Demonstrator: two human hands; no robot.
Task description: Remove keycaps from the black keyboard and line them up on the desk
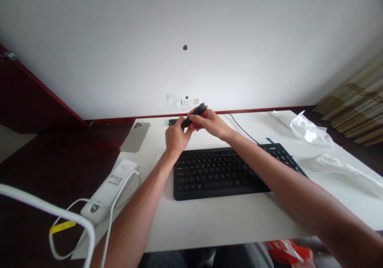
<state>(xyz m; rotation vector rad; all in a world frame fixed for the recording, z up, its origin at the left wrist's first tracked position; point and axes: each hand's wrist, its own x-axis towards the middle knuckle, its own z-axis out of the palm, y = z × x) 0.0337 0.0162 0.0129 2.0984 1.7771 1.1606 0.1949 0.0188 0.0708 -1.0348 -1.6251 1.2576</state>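
Note:
Both my hands are raised over the far side of the table, behind the keyboard. Between them is a slim black bundle [194, 115], which looks like folded cable and slants up to the right. My left hand [176, 137] has its fingers closed round the lower end. Higher up, my right hand [209, 123] grips the bundle with the thumb on top. A black keyboard [221, 174] lies flat under my right forearm, and a thin black cable [243, 130] runs from its back edge. Just beyond my left hand lies a small dark object [172, 122], partly hidden.
On the left of the white table [209, 224] lie a phone [135, 137] and a white power bank [110, 190] with a white cable [112, 216]. Crumpled clear plastic [311, 128] rests at the right, near a blue strip [270, 140]. Wall sockets [190, 101] are straight ahead.

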